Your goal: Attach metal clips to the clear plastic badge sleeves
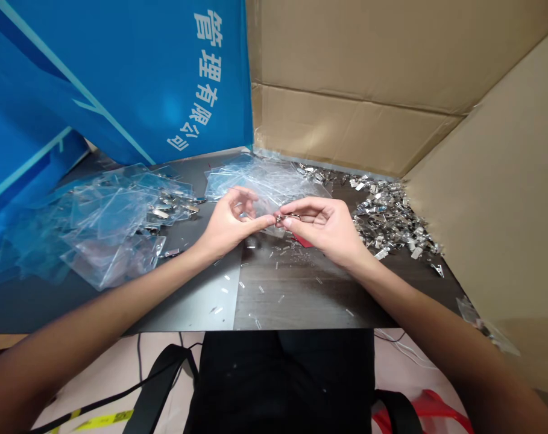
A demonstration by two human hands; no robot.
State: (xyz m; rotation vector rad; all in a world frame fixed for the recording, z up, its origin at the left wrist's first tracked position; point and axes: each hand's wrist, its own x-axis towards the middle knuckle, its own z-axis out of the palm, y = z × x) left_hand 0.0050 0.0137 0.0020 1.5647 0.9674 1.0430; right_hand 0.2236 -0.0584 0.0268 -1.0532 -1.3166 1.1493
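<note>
Over the middle of the table, my left hand (233, 222) and my right hand (328, 230) meet at the fingertips. A small shiny metal badge clip (280, 220) is pinched between my right thumb and fingers. My left thumb reaches out to the clip's left end, while the other left fingers curl around a clear plastic badge holder (270, 208); its edges blend with the pile behind. That pile of clear badge holders (264, 172) lies just beyond my hands. To the right spreads a heap of loose metal clips (391, 217).
On the left lies a heap of badge holders (115, 223), several with clips. Tiny clear strips (261, 289) and a red piece (303, 240) are on the table (292, 307). A blue printed panel (165, 72) and cardboard (346, 66) stand behind; a small bag (488, 325) sits at right.
</note>
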